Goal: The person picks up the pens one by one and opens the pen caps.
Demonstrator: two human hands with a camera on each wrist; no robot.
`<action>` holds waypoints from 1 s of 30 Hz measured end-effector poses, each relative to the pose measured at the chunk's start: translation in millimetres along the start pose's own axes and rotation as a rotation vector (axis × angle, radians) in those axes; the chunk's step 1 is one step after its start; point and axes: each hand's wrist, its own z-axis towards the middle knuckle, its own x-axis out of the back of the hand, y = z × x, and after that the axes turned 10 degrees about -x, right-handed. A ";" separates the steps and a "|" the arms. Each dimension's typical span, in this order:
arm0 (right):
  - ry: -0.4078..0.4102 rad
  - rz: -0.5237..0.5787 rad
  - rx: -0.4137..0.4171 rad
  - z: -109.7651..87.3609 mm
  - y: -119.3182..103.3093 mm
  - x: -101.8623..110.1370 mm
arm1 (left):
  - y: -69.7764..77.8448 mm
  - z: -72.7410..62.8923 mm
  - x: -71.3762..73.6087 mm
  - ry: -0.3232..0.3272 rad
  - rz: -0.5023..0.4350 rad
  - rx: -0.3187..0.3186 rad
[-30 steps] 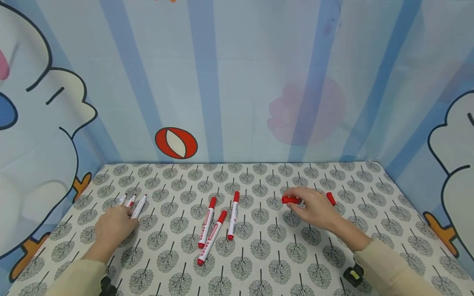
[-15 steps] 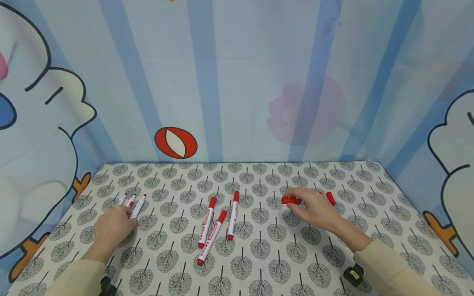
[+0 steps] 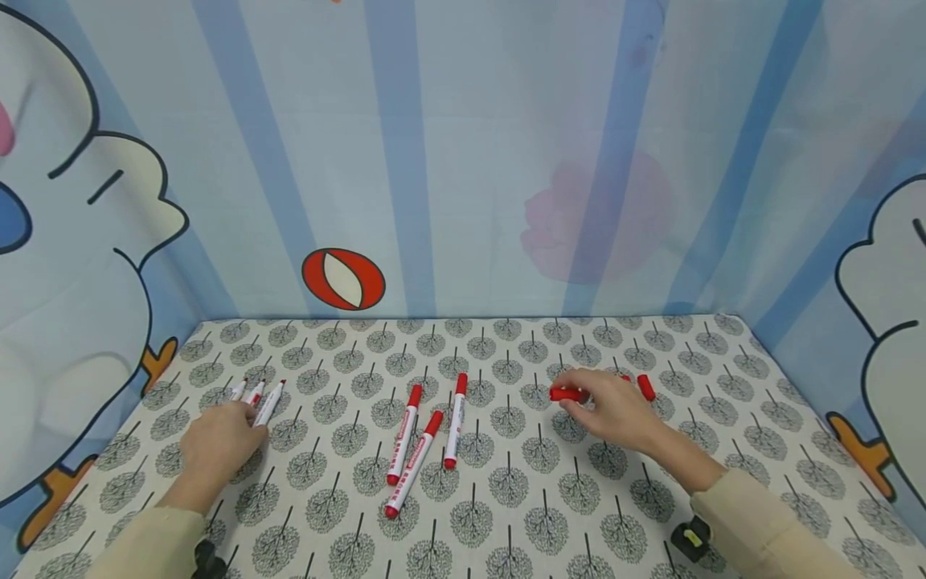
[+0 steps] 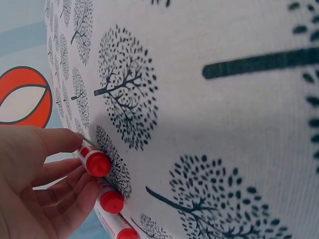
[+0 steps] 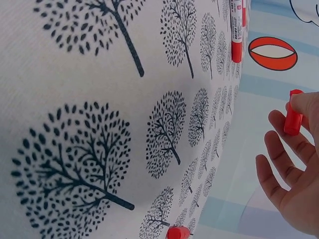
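At the left of the head view, three uncapped white markers lie side by side, tips pointing away. My left hand (image 3: 220, 442) is over them and covers their near parts. In the left wrist view its thumb and fingers pinch the marker (image 4: 94, 160), whose red end shows, with two more red marker ends below. On the right, my right hand (image 3: 611, 408) holds a red marker cap (image 3: 565, 394) between thumb and index finger, seen above the cloth in the right wrist view as a red cap (image 5: 293, 117). The other fingers there spread loosely.
Several capped red-and-white markers lie mid-table, among them a front one (image 3: 414, 465) and an upright-lying one (image 3: 456, 421). Another red cap (image 3: 646, 387) lies behind my right hand, with one more partly hidden beside it. A patterned curtain (image 3: 463, 161) stands behind the tree-print cloth (image 3: 521, 523).
My left hand has edged very slightly left, with the rightmost uncapped marker. The right hand still holds the cap in nearly the same place.
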 end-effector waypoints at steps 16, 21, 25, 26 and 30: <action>-0.009 0.024 -0.043 -0.4 3.7 6.2 | 6.3 6.9 7.3 -0.006 0.008 -0.018; -0.009 -0.011 -0.074 1.3 5.4 9.1 | 15.5 7.2 10.0 0.016 0.025 -0.047; 0.012 -0.002 -0.065 2.7 7.3 11.2 | 23.0 5.9 10.1 0.043 0.036 -0.114; 0.015 0.004 -0.064 2.7 7.7 12.0 | 24.7 5.7 10.1 0.050 0.037 -0.130; 0.025 0.003 -0.067 3.7 10.5 15.5 | 32.3 5.8 10.6 0.070 0.034 -0.163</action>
